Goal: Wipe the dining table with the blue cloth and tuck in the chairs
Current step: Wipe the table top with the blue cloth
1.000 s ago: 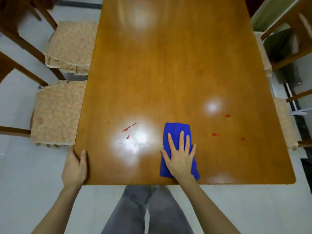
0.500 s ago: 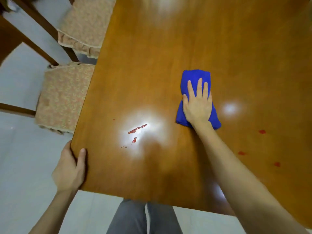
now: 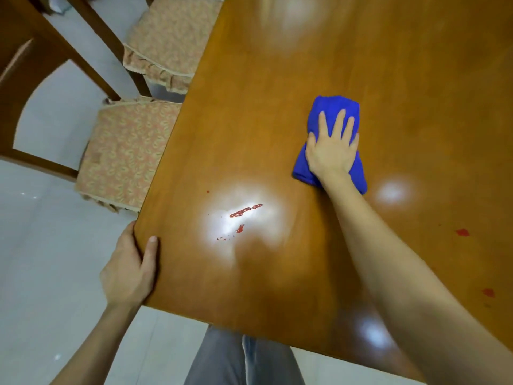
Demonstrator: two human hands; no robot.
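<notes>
The glossy wooden dining table point(image 3: 319, 273) fills most of the view. On it lies the folded blue cloth point(image 3: 336, 107), and my right hand point(image 3: 331, 147) presses flat on it with straight, spread fingers. My left hand point(image 3: 130, 269) grips the table's near left corner, thumb on top. A red smear point(image 3: 245, 212) with small specks sits in a light glare to the left of the cloth. More red spots point(image 3: 462, 232) lie at the right.
Two wooden chairs with patterned seat cushions stand along the table's left side, the nearer cushion point(image 3: 125, 154) and the farther cushion point(image 3: 169, 40) both pulled out from the table. Pale tiled floor point(image 3: 41, 273) lies at the left. My grey trousers point(image 3: 241, 359) show below the table edge.
My right hand has slid the cloth away from the near edge toward the table's middle. My view has swung left and closer. The left hand keeps its hold on the corner.
</notes>
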